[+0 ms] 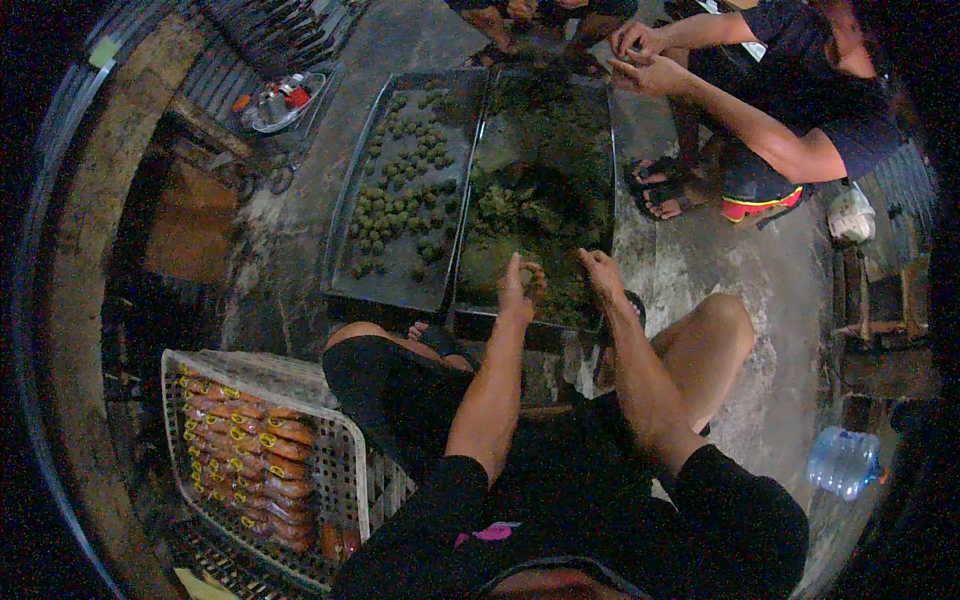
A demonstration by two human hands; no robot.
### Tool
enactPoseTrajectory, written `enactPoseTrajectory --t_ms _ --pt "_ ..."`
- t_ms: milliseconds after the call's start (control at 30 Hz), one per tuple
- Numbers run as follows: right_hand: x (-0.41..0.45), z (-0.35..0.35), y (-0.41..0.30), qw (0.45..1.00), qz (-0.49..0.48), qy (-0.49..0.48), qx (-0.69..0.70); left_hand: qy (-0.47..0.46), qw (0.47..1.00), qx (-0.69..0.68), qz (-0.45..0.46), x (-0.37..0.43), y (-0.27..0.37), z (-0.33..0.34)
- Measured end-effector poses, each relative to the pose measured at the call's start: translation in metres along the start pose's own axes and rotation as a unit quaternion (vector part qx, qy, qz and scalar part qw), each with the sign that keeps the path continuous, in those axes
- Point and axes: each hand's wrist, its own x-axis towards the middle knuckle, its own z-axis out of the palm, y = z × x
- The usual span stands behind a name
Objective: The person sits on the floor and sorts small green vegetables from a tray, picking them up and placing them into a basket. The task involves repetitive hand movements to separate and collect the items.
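My left hand (520, 286) is over the near edge of the right-hand metal tray (491, 307), its fingers curled round a small greenish ball (526, 277). To its right, my right hand (598, 271) is over the same tray with thumb and fingers close together; whether it pinches anything is too dim to tell. A loose, leafy green mass (510, 206) lies in this tray, partly in shadow. Many small green balls (382, 217) rest in the left-hand metal tray (390, 298), which stands beside it.
A co-worker's hands (645, 60) are above the trays' far right corner; another person sits beyond the far edge. At my left stands a plastic crate (360, 465) of bagged brown goods (255, 450). A water bottle (844, 461) lies at right. A basin (319, 94) holds small containers.
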Motion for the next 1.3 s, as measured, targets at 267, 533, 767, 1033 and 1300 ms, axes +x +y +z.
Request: enactPoseTrajectory --t_ms 267,533,767,1033,1300 --pt "-0.002 0.000 -0.012 0.996 0.073 0.033 -0.048 0.016 0.993 0.107 0.044 0.010 -0.005 -0.009" --pt "-0.007 -0.002 -0.037 0.916 0.118 -0.041 0.382 0.012 0.998 0.037 0.059 0.004 0.003 0.000" --pt "-0.006 0.000 -0.036 0.994 0.110 0.007 -0.002 -0.006 1.000 0.003 0.003 0.023 -0.005 -0.028" --pt "-0.019 0.002 -0.045 0.994 -0.105 0.019 0.039 -0.026 0.987 0.106 0.115 0.010 -0.016 0.005" --pt "-0.001 -0.014 -0.023 0.973 0.120 -0.016 0.195 0.014 0.999 -0.029 0.008 0.018 0.000 -0.012"
